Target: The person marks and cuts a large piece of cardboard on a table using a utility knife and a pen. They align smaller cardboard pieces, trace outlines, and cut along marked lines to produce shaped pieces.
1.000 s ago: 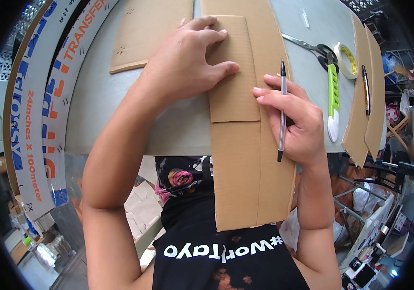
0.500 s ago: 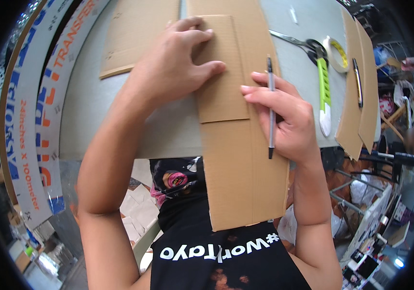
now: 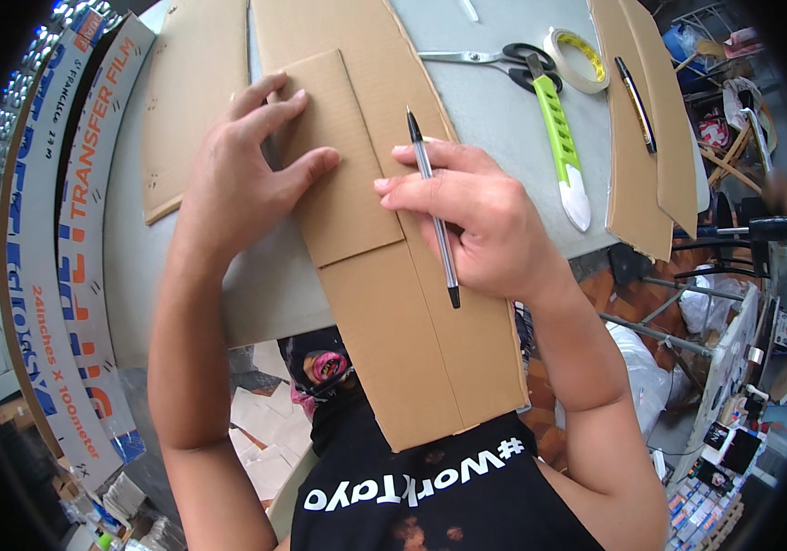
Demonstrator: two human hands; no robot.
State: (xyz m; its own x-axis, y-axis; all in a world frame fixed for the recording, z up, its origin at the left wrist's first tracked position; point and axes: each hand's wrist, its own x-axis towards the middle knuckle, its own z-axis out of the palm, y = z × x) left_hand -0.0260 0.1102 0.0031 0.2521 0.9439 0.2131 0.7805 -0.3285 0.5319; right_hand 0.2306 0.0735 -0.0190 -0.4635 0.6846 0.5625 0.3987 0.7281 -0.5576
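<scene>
A long cardboard strip (image 3: 412,358) runs from the table over its near edge toward my shirt. On it lies a smaller rectangular cardboard piece (image 3: 348,207). A thin line runs along the strip from near the piece's lower right corner. My left hand (image 3: 251,165) rests at the piece's left side, fingers apart and thumb on its top. My right hand (image 3: 485,211) holds a clear ballpoint pen (image 3: 435,207) with a black cap on its back end, its writing tip pointing away from me. The right thumb and forefinger tips are by the piece's right edge.
To the right lie scissors (image 3: 467,57), a green-handled cutter (image 3: 559,138), a tape roll (image 3: 586,60) and a black marker (image 3: 635,106) on cardboard pieces (image 3: 628,193). Another cardboard sheet (image 3: 196,101) lies left, beside long printed boxes (image 3: 90,211).
The view has turned, so the strip now slants and the tools appear further left. Both hands keep about the same places on the cardboard, the pen still in my right.
</scene>
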